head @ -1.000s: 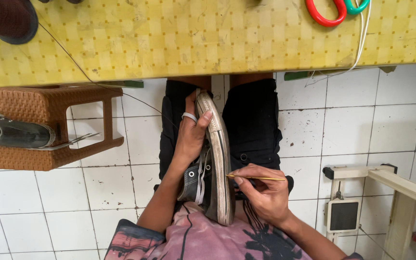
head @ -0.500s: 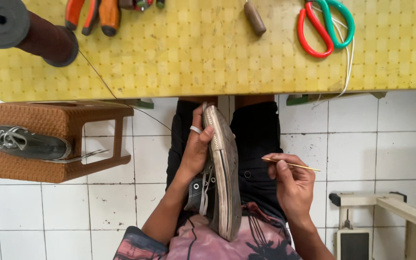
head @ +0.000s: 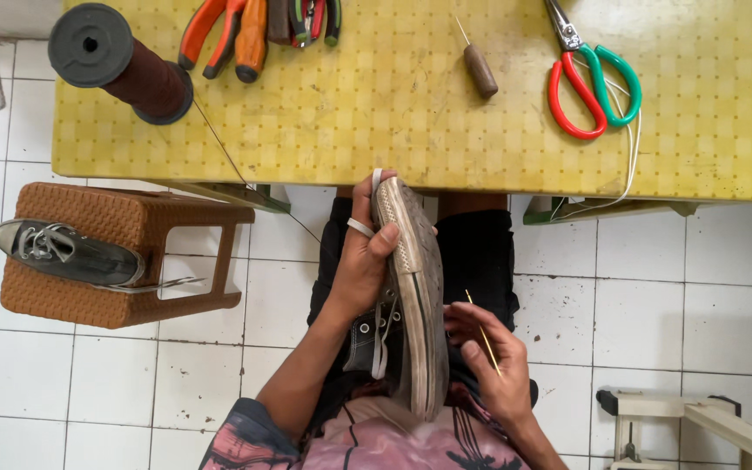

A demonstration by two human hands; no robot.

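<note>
1. Count: two dark canvas sneakers. One worn dark sneaker with a grey rubber sole [head: 411, 296] stands on edge on the person's lap, sole to the right, toe toward the yellow checked tabletop [head: 393, 130]. The second, a dark laced sneaker [head: 67, 252], lies on its side on one brown woven stool [head: 124, 261] at left.
2. Hands: the left hand [head: 363, 261] is wrapped round the toe end of the lap sneaker, fingers closed on the upper, thumb on the sole edge, a white band on one finger. The right hand [head: 489, 357] pinches a thin yellowish needle-like tool [head: 483, 344] just beside the sole's heel half.
3. On the tabletop: one dark thread spool [head: 119, 61], one pair of red-and-green-handled scissors [head: 594, 83], one brown-handled awl [head: 479, 65], and a cluster of orange- and red-handled pliers [head: 254, 30], number unclear.
4. Since half a second ago: the view has tilted, showing more tabletop; the right hand has drawn closer to the sole, its tool now angled steeply rather than pointing sideways.
5. No packages, labels or signs legible.
</note>
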